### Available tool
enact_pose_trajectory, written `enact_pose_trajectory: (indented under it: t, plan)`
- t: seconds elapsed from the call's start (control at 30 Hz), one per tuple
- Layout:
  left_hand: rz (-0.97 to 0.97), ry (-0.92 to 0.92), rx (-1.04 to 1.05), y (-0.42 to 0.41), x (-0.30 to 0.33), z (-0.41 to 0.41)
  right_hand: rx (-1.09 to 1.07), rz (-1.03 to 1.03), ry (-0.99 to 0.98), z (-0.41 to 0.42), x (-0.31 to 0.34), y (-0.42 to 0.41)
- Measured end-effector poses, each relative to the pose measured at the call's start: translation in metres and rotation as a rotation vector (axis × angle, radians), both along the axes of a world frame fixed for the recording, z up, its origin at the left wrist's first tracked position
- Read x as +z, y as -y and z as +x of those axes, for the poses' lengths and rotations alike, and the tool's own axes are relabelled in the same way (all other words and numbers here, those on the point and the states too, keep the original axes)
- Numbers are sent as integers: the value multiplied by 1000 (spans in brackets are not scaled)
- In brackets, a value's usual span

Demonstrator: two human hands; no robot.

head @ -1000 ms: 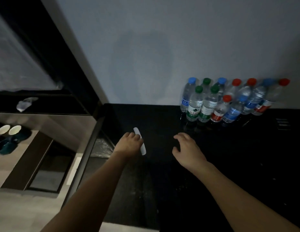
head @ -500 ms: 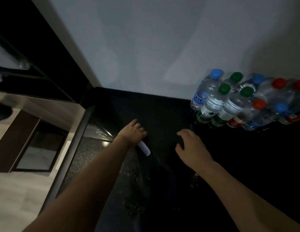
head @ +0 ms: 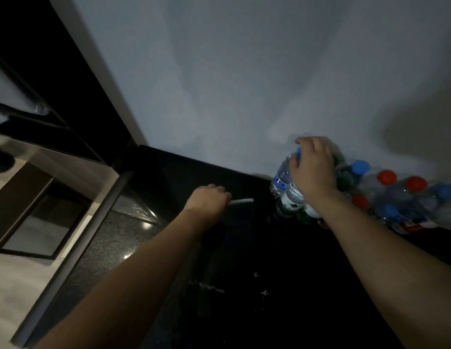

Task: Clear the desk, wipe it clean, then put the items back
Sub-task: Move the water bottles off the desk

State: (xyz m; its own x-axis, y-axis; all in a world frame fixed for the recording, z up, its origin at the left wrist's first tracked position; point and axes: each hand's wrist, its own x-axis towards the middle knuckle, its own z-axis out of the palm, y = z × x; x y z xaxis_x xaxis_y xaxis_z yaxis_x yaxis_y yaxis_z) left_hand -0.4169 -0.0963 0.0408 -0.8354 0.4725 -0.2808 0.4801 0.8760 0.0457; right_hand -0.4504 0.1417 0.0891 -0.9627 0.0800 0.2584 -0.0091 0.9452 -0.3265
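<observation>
Both grips are ours: our left hand [head: 208, 201] is curled round a slim white stick [head: 242, 201], and our right hand [head: 312, 170] has its fingers draped over the tops of the nearest water bottles [head: 282, 177], though we cannot tell whether it truly grasps one. Beyond them we see a pale grey wall [head: 244, 84] meeting a glossy black table [head: 244, 285] dotted with light specks, a speckled lower ledge [head: 106, 235] to its left, and the bottle cluster against the wall on the right. The stick lies low over the table, long axis roughly left to right, free end pointing right toward the bottles.
</observation>
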Motion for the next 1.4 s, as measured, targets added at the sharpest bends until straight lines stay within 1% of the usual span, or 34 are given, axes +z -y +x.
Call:
enact_pose_trajectory:
  t: [0.03,0.07,0.13,0.17,0.23,0.3,0.37,0.53,0.63,0.7,0.77,0.83,0.93,1.07,1.17,1.27,1.4]
  plan:
    - [20,-13,6,-4,2,-2,-9,33,10,-8,-1,-5]
    - [38,-21,13,-8,2,-2,-17,64,61,-15,-4,-9]
    - [58,-11,26,-12,1,-3,-41,115,245,-25,-10,-12]
    - [58,-1,31,-12,0,-2,-59,119,328,-27,-11,-12]
    - [53,21,51,-12,-2,0,-80,93,393,-30,-9,-8]
    - [63,37,110,-9,1,3,-59,62,382,-31,-2,-3]
    - [90,25,198,-6,9,8,7,15,345,-27,8,1]
    - [135,-39,431,17,42,31,209,-52,102,-1,47,24]
    - [168,-94,587,40,62,59,337,-111,7,21,77,54]
    - [186,-135,683,59,71,82,435,-164,-9,37,91,82]
    - [162,-154,749,83,79,107,509,-209,4,55,100,113]
    - [138,-161,823,112,84,136,563,-232,41,74,106,148]
    - [156,-174,962,165,86,183,663,-239,110,108,111,203]
    - [232,-192,1176,244,87,254,824,-216,196,159,112,289]
    - [274,-192,1307,312,85,306,905,-199,246,196,111,359]
    - [346,-197,1386,378,86,352,966,-188,258,231,112,434]
    - [444,-211,1454,453,87,394,1015,-164,244,271,113,527]
